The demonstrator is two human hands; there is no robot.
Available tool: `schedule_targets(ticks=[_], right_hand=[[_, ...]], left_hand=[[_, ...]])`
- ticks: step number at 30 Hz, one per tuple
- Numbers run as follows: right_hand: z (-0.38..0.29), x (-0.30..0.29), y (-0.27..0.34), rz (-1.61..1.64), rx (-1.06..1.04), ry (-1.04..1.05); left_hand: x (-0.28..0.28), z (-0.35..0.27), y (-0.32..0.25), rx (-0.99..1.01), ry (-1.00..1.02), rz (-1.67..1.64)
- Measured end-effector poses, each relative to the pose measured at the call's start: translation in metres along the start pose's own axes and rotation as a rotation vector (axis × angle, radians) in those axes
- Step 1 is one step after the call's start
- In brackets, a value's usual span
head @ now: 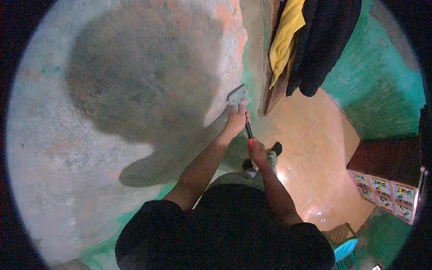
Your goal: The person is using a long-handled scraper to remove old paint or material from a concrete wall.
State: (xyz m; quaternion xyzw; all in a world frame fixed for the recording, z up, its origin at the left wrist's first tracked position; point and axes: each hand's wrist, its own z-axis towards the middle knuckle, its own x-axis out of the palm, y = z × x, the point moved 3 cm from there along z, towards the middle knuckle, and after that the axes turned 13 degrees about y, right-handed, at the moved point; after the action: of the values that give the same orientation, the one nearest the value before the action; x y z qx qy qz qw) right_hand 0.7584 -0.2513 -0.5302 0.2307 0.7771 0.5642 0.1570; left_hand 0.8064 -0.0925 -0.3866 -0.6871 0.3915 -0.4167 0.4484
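Note:
My left hand (236, 120) grips a long-handled scraper (249, 131) close to its head, thumb laid along the tool. The wide grey head (238, 94) lies at the wall (189, 67), by a strip of green paint (249, 76); whether the edge touches the surface I cannot tell. Further down, my right hand (258, 151) is closed around the handle at a red part. Most of the wall beside me is bare and grey, with orange patches and green remnants. My shadow covers much of it.
A yellow cloth (285, 44) and dark garments (324, 44) hang beside a wooden edge (266, 101) ahead. Tan floor tiles (303, 135) lie to my right. Beyond are a green wall (374, 84), a cabinet with pictured panels (383, 192) and a blue chair (346, 249).

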Motion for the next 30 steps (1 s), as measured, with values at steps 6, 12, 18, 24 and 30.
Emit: schedule_targets(ticks=[6,12,18,24,30], right_hand=[[-0.004,0.004,-0.052,-0.738,-0.578,-0.389],[-0.006,0.001,-0.049,-0.683,-0.443,-0.297],[0.002,-0.005,-0.005,0.142,-0.102,-0.092],[0.001,0.006,-0.048,-1.022,-0.474,-0.508],[-0.003,0.003,-0.037,-0.562,-0.238,-0.200]], left_hand=[[0.014,0.000,0.010,-0.057,-0.002,-0.085],[0.012,0.000,0.010,-0.032,0.042,0.001],[0.011,0.002,-0.013,-0.003,0.035,-0.016],[0.014,0.007,0.003,-0.047,-0.024,-0.003],[0.009,-0.005,0.009,0.034,0.010,0.018]])
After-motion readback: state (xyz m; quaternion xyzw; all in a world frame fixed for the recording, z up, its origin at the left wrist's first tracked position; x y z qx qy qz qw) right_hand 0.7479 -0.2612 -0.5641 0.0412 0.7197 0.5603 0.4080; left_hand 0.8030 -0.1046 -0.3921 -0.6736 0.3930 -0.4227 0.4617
